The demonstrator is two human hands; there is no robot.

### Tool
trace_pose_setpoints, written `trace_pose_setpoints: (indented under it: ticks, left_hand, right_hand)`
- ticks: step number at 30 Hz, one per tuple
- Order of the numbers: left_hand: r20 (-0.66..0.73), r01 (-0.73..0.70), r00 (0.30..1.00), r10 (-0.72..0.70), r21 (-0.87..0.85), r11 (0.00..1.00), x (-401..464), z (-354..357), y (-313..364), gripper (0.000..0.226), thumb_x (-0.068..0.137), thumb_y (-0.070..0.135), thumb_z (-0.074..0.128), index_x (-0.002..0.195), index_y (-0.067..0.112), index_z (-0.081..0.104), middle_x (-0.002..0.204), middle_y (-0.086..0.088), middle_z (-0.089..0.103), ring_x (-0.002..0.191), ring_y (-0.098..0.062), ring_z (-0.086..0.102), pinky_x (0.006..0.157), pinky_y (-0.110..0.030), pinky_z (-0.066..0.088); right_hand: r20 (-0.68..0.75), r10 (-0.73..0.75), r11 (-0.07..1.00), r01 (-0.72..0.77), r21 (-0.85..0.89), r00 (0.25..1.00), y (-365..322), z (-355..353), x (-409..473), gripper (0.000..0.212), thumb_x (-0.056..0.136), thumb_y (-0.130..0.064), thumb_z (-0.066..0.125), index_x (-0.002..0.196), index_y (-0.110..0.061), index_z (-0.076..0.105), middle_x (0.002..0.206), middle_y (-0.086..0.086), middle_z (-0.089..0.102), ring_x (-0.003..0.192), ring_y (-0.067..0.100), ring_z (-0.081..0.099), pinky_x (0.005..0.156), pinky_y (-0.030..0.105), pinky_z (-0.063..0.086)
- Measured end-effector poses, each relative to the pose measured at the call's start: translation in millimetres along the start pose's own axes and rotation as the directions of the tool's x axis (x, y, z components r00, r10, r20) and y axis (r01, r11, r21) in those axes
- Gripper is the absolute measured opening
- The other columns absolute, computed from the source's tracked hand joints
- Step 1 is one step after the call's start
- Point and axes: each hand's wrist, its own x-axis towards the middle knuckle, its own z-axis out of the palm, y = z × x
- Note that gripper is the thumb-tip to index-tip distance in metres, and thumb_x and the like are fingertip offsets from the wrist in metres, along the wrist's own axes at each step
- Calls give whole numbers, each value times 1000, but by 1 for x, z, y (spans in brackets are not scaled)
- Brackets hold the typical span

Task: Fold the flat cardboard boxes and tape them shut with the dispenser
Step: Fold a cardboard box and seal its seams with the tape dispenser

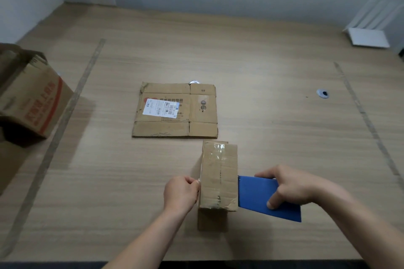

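A small folded cardboard box [219,176] stands near the table's front, with clear tape along its top seam. My left hand [180,192] pinches the end of a clear tape strip against the box's left side. My right hand [293,188] grips the blue tape dispenser [262,197], whose front end touches the box's right side. A flat, unfolded cardboard box [177,110] with a white shipping label lies just behind the small box.
A larger open cardboard box [30,96] with red print lies tipped at the left edge. A white object [371,26] stands at the far right by the wall. The wooden table [284,94] has two cable holes and grey tape lines.
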Motion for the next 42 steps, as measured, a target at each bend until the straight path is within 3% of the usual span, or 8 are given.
trace_pose_setpoints:
  ticks: [4,6,10,14,22,31,36,42]
  left_hand:
    - [-24,47,999,-41,317,947,1,-15,-13,58,77,58,73,107,8,70,94,-12,75,92,-25,71,87,-35,56]
    - [-61,-202,970,236,341,918,-11,-18,-14,71,87,49,67,143,9,48,146,-11,50,137,-24,45,114,-28,32]
    - [317,-788,568,759,475,392,-49,16,8,90,86,68,42,158,28,7,164,1,-20,148,-24,-25,115,-46,-13]
    - [510,-703,647,567,686,185,-43,43,14,103,90,69,42,148,20,-27,150,-8,-46,135,-38,-45,106,-63,-24]
    - [441,-716,608,661,664,216,-33,58,-3,64,83,17,28,142,3,45,153,-18,39,141,-48,28,103,-69,25]
    - [439,-709,619,651,669,223,-25,59,-7,69,82,25,32,149,7,24,159,-16,29,146,-46,21,106,-70,19]
    - [432,-677,639,636,708,200,-29,53,-4,83,93,40,39,153,12,-10,162,-10,-22,145,-38,-29,106,-65,-24]
    - [468,-676,669,577,706,212,-29,54,-2,97,73,58,62,152,11,31,163,-12,17,149,-42,12,110,-70,15]
  right_hand:
    - [-11,-1,1000,1,-23,1000,1,-2,1,42,70,-25,81,107,-40,70,99,-5,72,89,16,70,82,49,62]
    - [-14,-1,1000,1,-22,1000,1,-1,1,43,71,-25,81,109,-40,69,101,-5,72,90,17,70,81,48,62]
    - [-11,-31,999,31,-35,999,-6,0,1,40,73,-24,81,110,-36,70,96,-5,72,86,16,69,65,34,60]
    - [-4,-6,997,6,-81,1000,-13,-2,3,39,77,-25,80,114,-31,69,91,-7,68,76,10,63,45,18,42]
    - [-15,26,989,-28,-145,1000,-24,-8,16,34,69,-31,83,99,-21,71,94,0,74,89,21,70,80,43,62]
    - [-72,73,995,-78,-60,995,-11,48,57,33,71,-30,83,96,-20,65,88,0,69,78,17,68,56,26,52]
    - [-232,31,989,4,151,972,20,33,41,53,75,-27,79,124,-28,61,101,-6,67,86,12,67,69,31,57]
    - [-473,182,934,-1,358,862,84,35,41,83,74,-39,76,148,-47,38,114,-11,65,89,15,67,78,43,59]
